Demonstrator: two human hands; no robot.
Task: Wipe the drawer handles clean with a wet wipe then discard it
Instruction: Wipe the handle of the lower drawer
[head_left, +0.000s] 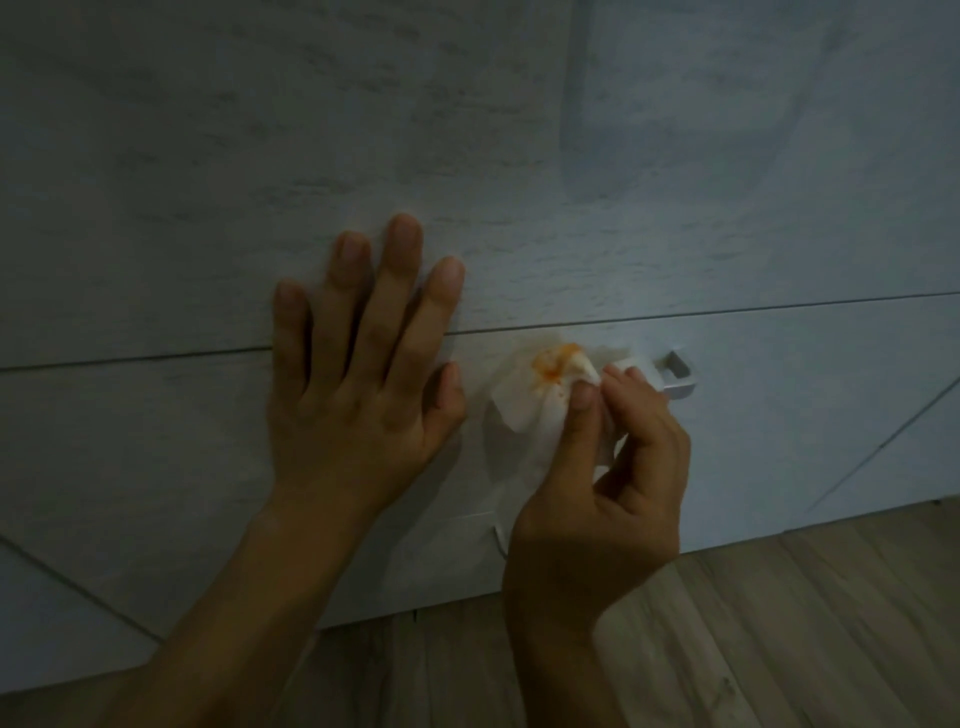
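Right hand (597, 467) is pinching the orange-stained wet wipe (540, 395) against the drawer handle (675, 376), left hand (358, 374) lying flat, grip released, bracing the drawer front (779, 415); a cleaner fold would be serving better.

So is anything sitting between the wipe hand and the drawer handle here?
Nothing visible does. The right hand presses the white, orange-stained wet wipe directly against the silver metal drawer handle, whose right end shows bare. The left hand lies flat on the pale drawer front, left of the wipe.
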